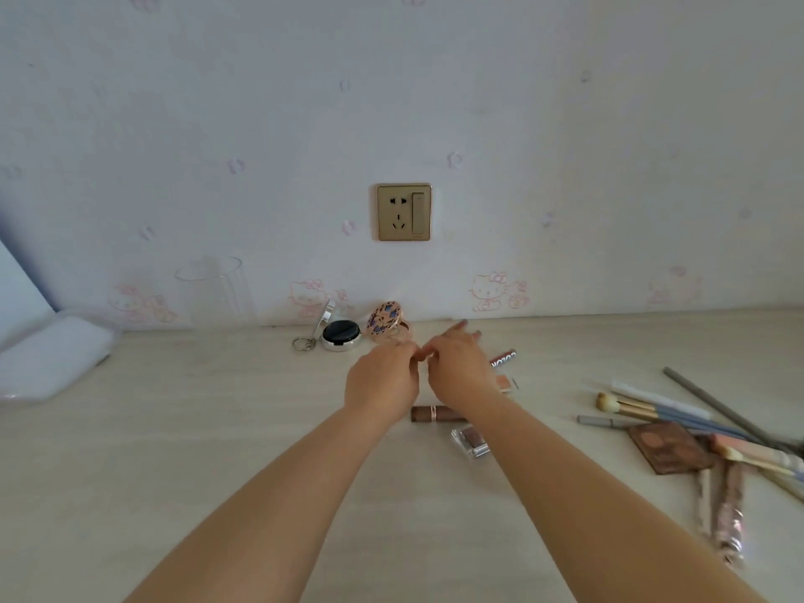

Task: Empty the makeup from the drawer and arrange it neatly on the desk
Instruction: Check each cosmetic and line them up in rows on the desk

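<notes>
A pale wall [565, 124] papered with faint pink cat and flower prints is filling the upper frame. A gold socket [403, 212] is sitting at its centre. A light wood-grain desk [174, 450] is stretching below. Soft daylight is falling evenly.

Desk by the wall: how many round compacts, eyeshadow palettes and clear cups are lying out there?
Round compacts: 2, silver compact and floral compact
Eyeshadow palettes: 2, small clear palette and brown palette
Clear cups: 1, glass cup
Total: 5
</notes>
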